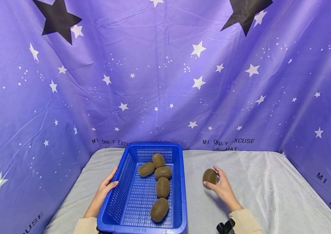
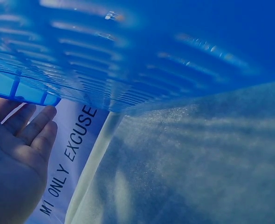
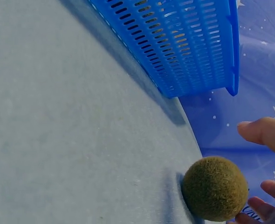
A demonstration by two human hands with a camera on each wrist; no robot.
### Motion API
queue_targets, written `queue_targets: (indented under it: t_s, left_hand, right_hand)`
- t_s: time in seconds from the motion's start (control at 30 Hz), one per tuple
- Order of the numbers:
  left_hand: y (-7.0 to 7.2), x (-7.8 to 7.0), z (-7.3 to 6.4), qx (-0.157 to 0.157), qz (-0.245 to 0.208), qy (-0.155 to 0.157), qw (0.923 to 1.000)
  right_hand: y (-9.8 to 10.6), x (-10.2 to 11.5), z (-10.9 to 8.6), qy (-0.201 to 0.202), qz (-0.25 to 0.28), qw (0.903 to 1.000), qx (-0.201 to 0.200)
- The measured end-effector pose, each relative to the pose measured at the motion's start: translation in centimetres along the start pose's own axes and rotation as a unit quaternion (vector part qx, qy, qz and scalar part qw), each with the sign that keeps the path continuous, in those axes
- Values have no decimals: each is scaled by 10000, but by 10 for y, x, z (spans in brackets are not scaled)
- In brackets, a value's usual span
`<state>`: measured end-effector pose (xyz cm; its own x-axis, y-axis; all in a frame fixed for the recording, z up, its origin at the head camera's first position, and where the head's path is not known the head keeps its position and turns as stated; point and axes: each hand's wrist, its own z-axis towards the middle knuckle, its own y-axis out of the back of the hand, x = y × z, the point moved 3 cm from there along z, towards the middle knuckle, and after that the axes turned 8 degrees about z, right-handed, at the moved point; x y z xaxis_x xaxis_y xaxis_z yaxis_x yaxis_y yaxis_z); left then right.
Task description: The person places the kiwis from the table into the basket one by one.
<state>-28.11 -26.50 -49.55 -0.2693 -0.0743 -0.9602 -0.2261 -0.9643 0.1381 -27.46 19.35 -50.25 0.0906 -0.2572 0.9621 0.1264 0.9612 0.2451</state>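
A blue plastic basket [image 1: 184, 195] with slotted sides holds several brown kiwis, among them a kiwi [image 1: 159, 210] near its front right corner. My left hand [image 1: 103, 192] grips the basket's left rim, thumb on top and fingertips under the edge, as the left wrist view shows with the fingers [image 2: 37, 126]. To the right of the basket, one more kiwi [image 1: 209, 177] rests on the cloth. My right hand [image 1: 223, 188] is spread around it, thumb on the near side. The right wrist view has a gap between the thumb [image 3: 263, 133] and that kiwi [image 3: 214, 189].
A pale grey cloth [image 1: 270, 191] covers the table. Behind and at both sides hangs a purple curtain [image 1: 159, 81] with stars and lettering. The basket's right wall [image 3: 184, 46] stands between the right hand and the kiwis inside. A black wrist strap [image 1: 226, 225] sits below the right hand.
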Motion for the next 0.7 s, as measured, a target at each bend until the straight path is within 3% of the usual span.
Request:
queue_targets:
  t_s: [0.7]
  left_hand:
    - [0,0,1,54,4,-189,9998]
  right_hand:
    - [-2,-20,8,-96,536,9985,55]
